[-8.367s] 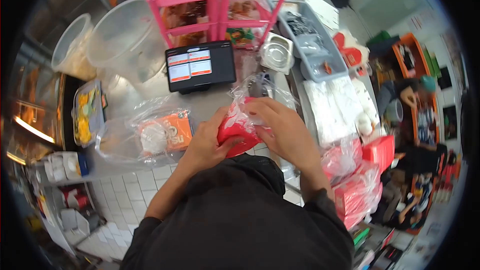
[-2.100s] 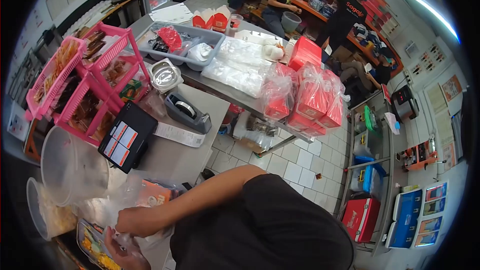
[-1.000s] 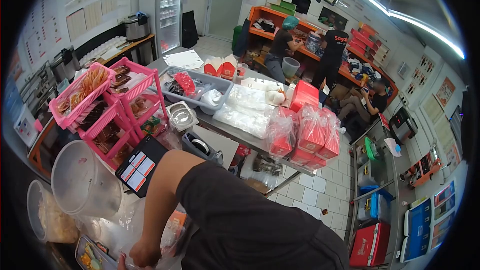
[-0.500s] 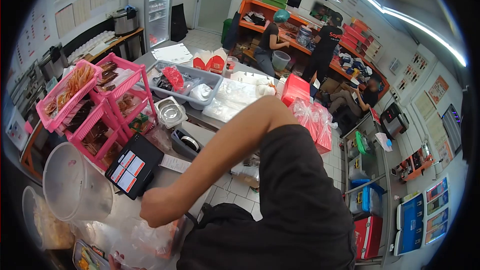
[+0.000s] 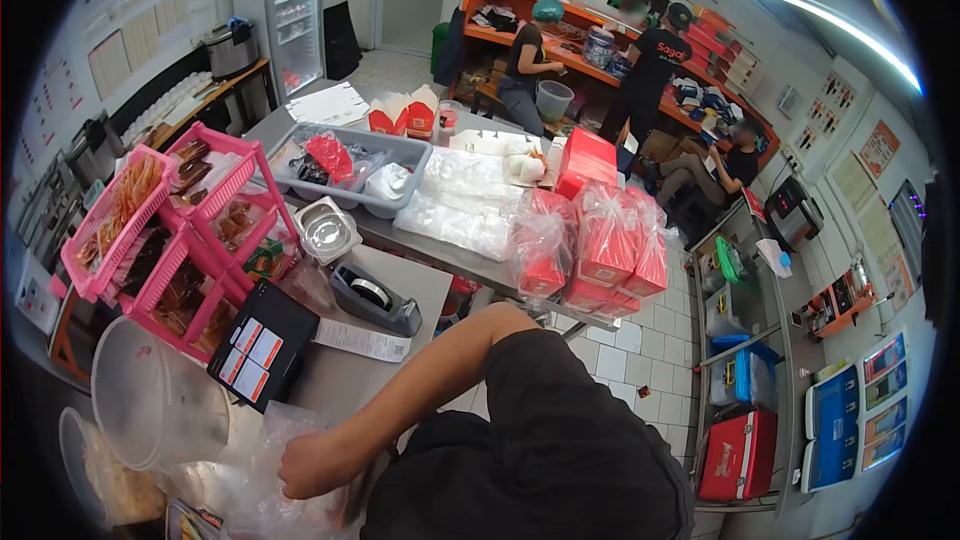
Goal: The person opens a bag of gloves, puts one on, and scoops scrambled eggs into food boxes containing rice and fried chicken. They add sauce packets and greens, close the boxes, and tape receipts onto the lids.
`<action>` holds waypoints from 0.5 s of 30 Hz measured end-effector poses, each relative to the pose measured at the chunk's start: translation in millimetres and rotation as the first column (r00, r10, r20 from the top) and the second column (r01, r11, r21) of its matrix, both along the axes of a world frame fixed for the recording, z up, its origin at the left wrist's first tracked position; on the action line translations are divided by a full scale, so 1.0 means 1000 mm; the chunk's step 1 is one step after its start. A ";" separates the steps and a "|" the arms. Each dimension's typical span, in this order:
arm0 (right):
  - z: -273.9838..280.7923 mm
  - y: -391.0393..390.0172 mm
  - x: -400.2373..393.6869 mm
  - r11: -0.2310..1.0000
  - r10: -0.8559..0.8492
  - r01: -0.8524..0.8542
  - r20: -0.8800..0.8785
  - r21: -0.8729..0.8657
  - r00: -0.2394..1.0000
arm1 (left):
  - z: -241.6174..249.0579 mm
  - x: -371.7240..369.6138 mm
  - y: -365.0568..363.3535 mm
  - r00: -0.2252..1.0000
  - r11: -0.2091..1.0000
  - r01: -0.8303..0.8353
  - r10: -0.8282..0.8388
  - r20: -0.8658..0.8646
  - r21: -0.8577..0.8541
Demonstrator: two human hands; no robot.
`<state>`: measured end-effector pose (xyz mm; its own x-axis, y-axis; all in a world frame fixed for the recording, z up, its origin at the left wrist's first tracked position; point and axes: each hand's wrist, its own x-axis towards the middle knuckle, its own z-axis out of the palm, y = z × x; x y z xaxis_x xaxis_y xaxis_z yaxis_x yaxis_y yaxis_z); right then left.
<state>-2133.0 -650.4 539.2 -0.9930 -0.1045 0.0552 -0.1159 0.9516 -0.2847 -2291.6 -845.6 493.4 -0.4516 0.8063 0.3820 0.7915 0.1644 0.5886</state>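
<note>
My right hand is closed, with its fingers bent into a clear plastic bag over the metal counter. The fingertips are partly hidden by the hand itself. My left hand is out of sight below the lower edge. Beside the bag stand a large clear plastic tub and a second clear tub with pale contents. A black tablet leans behind the bag, showing white and orange panels. A printed receipt lies next to a grey tape dispenser.
Pink stacked baskets with packets rise behind the tubs. A grey bin, plastic bags and bagged red boxes occupy the back table. Other people stand and sit near an orange counter; metal shelving is at right.
My right hand has moved slightly lower, onto the plastic bag. My elbow has dropped, uncovering the tape dispenser and bagged red boxes. A bit of my left hand has left the bottom edge.
</note>
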 end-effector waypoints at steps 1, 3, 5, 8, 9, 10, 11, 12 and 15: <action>-0.004 0.001 -0.003 1.000 0.011 -0.011 0.001 -0.009 1.000 | -0.004 0.000 -0.003 1.000 1.000 0.015 -0.014 0.003 -0.013; 0.000 0.006 -0.005 0.992 -0.036 0.040 0.031 -0.122 0.999 | -0.014 0.004 -0.004 0.999 0.999 0.039 -0.039 0.010 -0.023; -0.010 0.006 -0.006 0.964 -0.132 0.112 -0.067 -0.242 0.989 | -0.024 0.004 0.011 0.995 0.995 0.102 -0.102 0.013 -0.013; -0.025 0.009 0.004 0.954 -0.230 0.181 -0.191 -0.240 0.954 | -0.042 0.000 0.022 0.978 0.977 0.210 -0.210 0.018 -0.030; -0.025 0.011 0.014 0.965 -0.240 0.196 -0.289 -0.173 0.927 | -0.039 -0.003 0.021 0.972 0.971 0.236 -0.236 0.018 -0.035; -0.025 0.012 0.021 0.971 -0.240 0.215 -0.386 -0.107 0.891 | -0.049 -0.013 0.016 0.972 0.971 0.237 -0.236 0.014 -0.037; -0.027 0.014 0.024 0.970 -0.241 0.216 -0.389 -0.108 0.889 | -0.064 -0.030 0.007 0.969 0.954 0.231 -0.244 -0.047 -0.191; -0.028 0.015 0.027 0.953 -0.288 0.261 -0.190 -0.153 0.939 | -0.078 -0.048 0.000 0.959 0.916 0.212 -0.262 -0.107 -0.340; -0.011 0.010 0.034 0.956 -0.245 0.247 0.036 -0.156 0.969 | -0.078 -0.070 0.009 0.965 0.710 0.123 -0.249 -0.083 -0.694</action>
<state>-2099.0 -640.0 527.9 -0.9878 0.1519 0.0351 0.1219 0.8928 -0.4337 -2361.7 -836.6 415.5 -0.2482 0.9363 -0.2487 0.9203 0.3080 0.2413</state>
